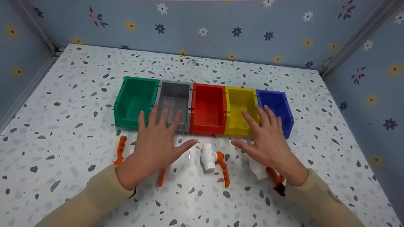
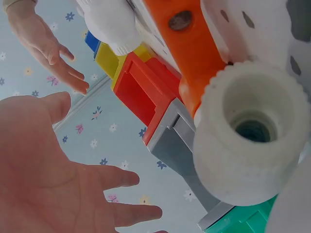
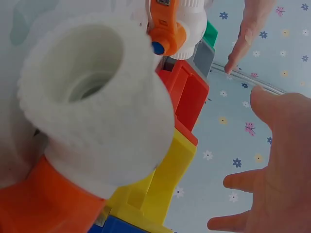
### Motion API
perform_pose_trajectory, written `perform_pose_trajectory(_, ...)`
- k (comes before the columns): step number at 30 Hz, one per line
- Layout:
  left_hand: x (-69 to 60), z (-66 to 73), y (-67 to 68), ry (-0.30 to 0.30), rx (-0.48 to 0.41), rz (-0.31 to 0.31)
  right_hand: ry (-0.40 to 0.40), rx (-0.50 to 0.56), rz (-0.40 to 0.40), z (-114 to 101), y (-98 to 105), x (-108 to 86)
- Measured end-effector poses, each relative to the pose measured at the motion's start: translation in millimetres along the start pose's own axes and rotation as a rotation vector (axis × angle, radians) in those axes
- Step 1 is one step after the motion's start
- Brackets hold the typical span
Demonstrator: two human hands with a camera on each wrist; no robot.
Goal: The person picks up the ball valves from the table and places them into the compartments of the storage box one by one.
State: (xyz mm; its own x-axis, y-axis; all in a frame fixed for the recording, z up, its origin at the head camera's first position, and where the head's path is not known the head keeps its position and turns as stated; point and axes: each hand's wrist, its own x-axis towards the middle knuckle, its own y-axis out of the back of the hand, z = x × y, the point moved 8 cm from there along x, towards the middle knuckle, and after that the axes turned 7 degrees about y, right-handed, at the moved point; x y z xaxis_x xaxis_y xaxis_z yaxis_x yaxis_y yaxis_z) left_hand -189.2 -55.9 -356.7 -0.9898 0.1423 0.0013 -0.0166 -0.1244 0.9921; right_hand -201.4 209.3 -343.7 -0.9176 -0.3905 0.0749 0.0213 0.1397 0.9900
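Observation:
Both hands are spread palm down above the table, holding nothing. My left hand [image 1: 157,145] hovers before the grey bin [image 1: 175,90], and my right hand [image 1: 270,142] before the yellow bin [image 1: 241,97]. Between them lies a white valve [image 1: 208,157] with an orange handle [image 1: 224,171]. Under my right hand is another white valve [image 1: 258,168], partly covered. Orange handles [image 1: 121,149] show around my left hand, their valves mostly hidden. The left wrist view shows a white valve [image 2: 248,170] close up beside the palm; the right wrist view shows one too [image 3: 112,131].
A row of joined bins runs across the middle: green [image 1: 137,97], grey, red [image 1: 208,108], yellow and blue [image 1: 276,104]; no contents show inside. The speckled table [image 1: 94,189] ends at flower-patterned walls [image 1: 214,19] behind and at both sides.

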Motion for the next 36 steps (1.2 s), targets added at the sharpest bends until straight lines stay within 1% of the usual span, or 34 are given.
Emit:
perform_pose_trajectory(3, -0.4, 0.2, 6.5, -0.018, -0.027, 0.035, 0.019, 0.016, 0.030, -1.1, 2.6, 0.2)
perform_pose_trajectory(6, -1.1, 0.0, 13.4, -0.033, -0.063, 0.067, 0.020, 0.036, 0.041, -1.3, 4.1, 0.1)
perform_pose_trajectory(13, -1.7, -3.1, 25.7, -0.036, -0.128, 0.075, -0.040, 0.078, 0.030, 2.3, 5.0, 0.6)
perform_pose_trajectory(16, -2.4, -6.6, 30.6, -0.044, -0.167, 0.085, -0.044, 0.097, 0.037, 3.7, 5.5, 1.5)
perform_pose_trajectory(19, -3.4, -11.7, 37.0, -0.058, -0.201, 0.120, -0.044, 0.124, 0.053, 5.3, 7.3, 1.4)
perform_pose_trajectory(21, -3.7, -15.8, 42.5, -0.066, -0.220, 0.153, -0.041, 0.144, 0.064, 7.4, 8.5, 0.8)
perform_pose_trajectory(25, -3.1, -25.1, 53.4, -0.049, -0.247, 0.194, -0.031, 0.177, 0.076, 12.5, 10.9, -0.8)
perform_pose_trajectory(30, -0.8, -35.5, 62.1, -0.023, -0.270, 0.215, -0.030, 0.225, 0.048, 21.1, 12.1, -3.5)
perform_pose_trajectory(36, -1.9, -52.0, 64.1, 0.006, -0.297, 0.238, -0.036, 0.314, -0.005, 29.8, 8.7, -7.3)
